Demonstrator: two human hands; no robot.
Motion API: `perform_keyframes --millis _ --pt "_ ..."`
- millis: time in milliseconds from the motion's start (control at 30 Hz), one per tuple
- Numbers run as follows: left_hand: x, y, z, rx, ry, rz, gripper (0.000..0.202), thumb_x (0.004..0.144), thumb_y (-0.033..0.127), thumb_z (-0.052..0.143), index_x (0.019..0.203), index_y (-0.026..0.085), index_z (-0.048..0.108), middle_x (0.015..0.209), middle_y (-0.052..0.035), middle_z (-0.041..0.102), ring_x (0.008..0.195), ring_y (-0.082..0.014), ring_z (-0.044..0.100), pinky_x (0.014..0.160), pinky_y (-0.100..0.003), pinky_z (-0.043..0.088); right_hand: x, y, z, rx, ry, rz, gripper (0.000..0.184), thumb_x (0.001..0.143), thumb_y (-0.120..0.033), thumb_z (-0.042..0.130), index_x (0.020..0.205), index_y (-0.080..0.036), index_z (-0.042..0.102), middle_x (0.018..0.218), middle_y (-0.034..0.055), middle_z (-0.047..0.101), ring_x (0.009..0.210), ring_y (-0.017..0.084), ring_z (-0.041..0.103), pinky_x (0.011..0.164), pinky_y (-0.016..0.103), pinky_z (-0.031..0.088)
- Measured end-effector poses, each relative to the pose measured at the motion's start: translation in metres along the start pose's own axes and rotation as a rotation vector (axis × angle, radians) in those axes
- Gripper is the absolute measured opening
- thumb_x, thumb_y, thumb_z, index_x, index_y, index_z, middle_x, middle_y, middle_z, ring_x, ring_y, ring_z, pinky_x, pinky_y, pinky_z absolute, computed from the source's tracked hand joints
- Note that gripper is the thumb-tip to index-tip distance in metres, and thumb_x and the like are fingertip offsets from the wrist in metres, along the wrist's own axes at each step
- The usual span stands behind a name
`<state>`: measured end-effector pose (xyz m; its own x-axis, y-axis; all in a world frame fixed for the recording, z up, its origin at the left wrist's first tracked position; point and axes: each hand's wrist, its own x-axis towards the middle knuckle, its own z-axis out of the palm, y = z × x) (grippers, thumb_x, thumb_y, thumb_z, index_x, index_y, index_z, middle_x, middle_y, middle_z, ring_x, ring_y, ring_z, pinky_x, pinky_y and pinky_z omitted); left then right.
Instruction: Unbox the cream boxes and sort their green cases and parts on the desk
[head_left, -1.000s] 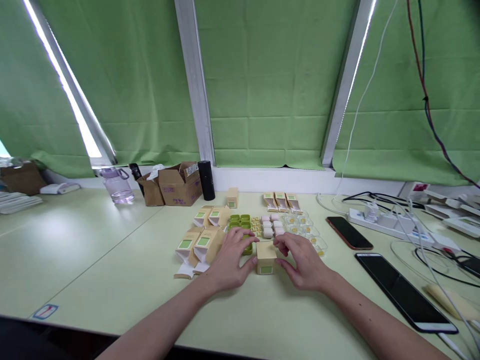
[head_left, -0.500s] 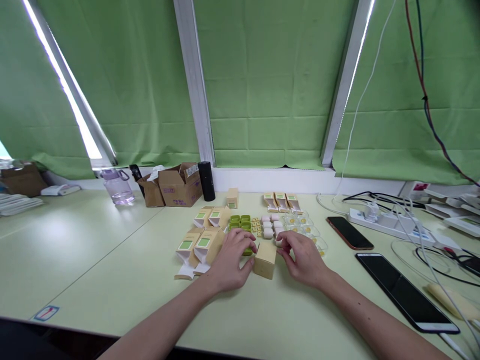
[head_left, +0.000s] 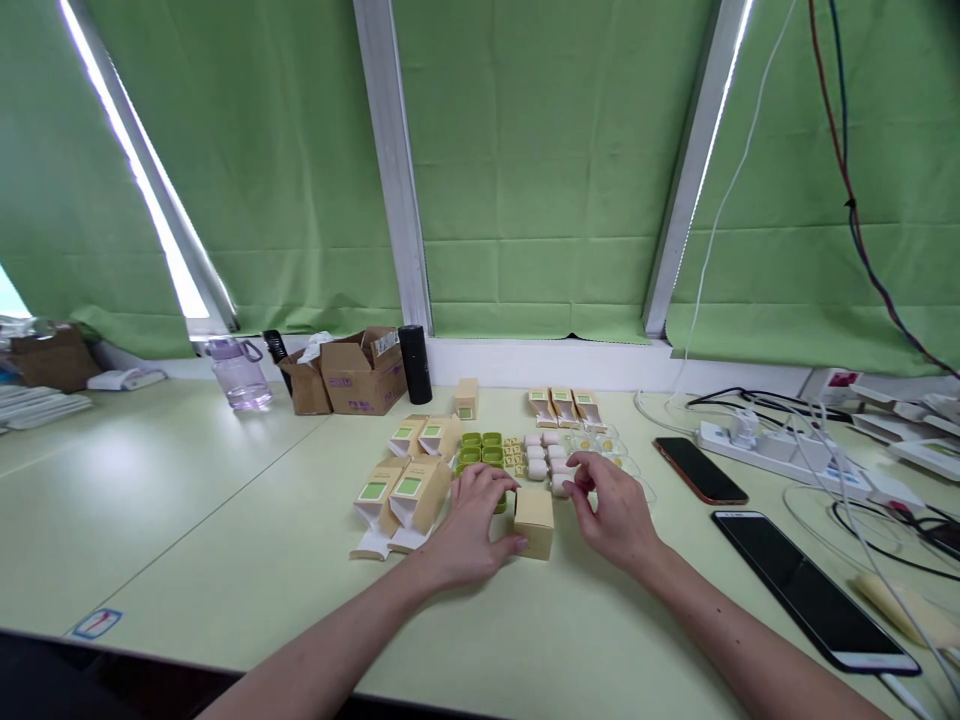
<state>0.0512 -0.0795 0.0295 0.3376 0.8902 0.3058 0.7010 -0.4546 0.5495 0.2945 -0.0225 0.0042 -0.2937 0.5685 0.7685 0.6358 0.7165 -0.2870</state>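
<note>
A small closed tan carton point(head_left: 534, 525) stands on the table between my hands. My left hand point(head_left: 471, 525) holds it from the left, thumb at its front corner and fingers behind. To the right of the carton, my right hand point(head_left: 613, 508) hovers with bent fingers, apart from it and near the pale pink cylinders point(head_left: 559, 484); nothing shows in its grasp. Beyond my left hand sit green square cups point(head_left: 481, 447), partly covered by the hand. Small yellow pieces point(head_left: 513, 456) lie beside them. Clear round pieces with yellow centres point(head_left: 616, 460) are partly behind my right hand.
Open-flapped tan cartons with green windows point(head_left: 411, 487) lie left of my left hand. Three more cartons point(head_left: 562, 407) and an upright one point(head_left: 466, 398) stand farther back. Phones point(head_left: 810, 590), a power strip point(head_left: 780, 450) and cables fill the right; a bottle point(head_left: 238, 375) and cardboard box point(head_left: 364, 375) stand back left.
My right hand has drawn away from the carton to the right. My left thumb has come against the carton's front corner, and the carton has turned slightly.
</note>
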Motion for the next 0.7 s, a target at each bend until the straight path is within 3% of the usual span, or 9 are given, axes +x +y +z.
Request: perform_keyframes --millis 167,333,533,700 --pt "-0.002 0.007 0.009 -0.015 0.11 0.043 0.045 0.077 0.024 0.081 0.115 0.023 0.057 0.125 -0.0101 0.06 0.123 -0.0316 0.05 0.106 -0.053 0.046 0.006 -0.002 -0.006 0.041 0.047 0.059 0.016 0.096 -0.024 0.053 0.112 -0.022 0.055 0.078 -0.001 0.062 0.07 0.018 0.061 0.067 0.031 0.047" --pt "0.0 0.012 0.011 0.043 0.289 0.196 0.056 0.08 0.024 0.082 0.126 0.022 0.05 0.13 -0.0133 0.059 0.12 -0.0307 0.056 0.1 -0.049 0.051 0.017 -0.012 -0.017 0.121 0.056 0.122 0.017 0.096 -0.027 0.055 0.112 -0.024 0.055 0.083 -0.0001 0.065 0.073 0.018 0.062 0.067 0.031 0.049" --pt "0.011 0.018 0.006 0.364 0.538 0.464 0.049 0.088 0.031 0.076 0.126 0.019 0.05 0.118 -0.0145 0.067 0.111 -0.0316 0.064 0.094 -0.05 0.052 0.024 -0.034 -0.029 0.189 0.065 -0.047 0.032 0.095 -0.027 0.059 0.126 -0.022 0.052 0.107 0.0094 0.068 0.092 0.024 0.067 0.076 0.038 0.056" --pt "0.025 0.025 0.001 0.525 0.702 0.488 0.036 0.089 0.025 0.072 0.118 0.018 0.052 0.114 -0.0142 0.068 0.106 -0.0298 0.067 0.088 -0.047 0.052 0.029 -0.047 -0.023 0.17 0.034 -0.11 0.043 0.093 -0.02 0.055 0.134 -0.022 0.044 0.12 0.0138 0.063 0.1 0.027 0.066 0.08 0.043 0.059"
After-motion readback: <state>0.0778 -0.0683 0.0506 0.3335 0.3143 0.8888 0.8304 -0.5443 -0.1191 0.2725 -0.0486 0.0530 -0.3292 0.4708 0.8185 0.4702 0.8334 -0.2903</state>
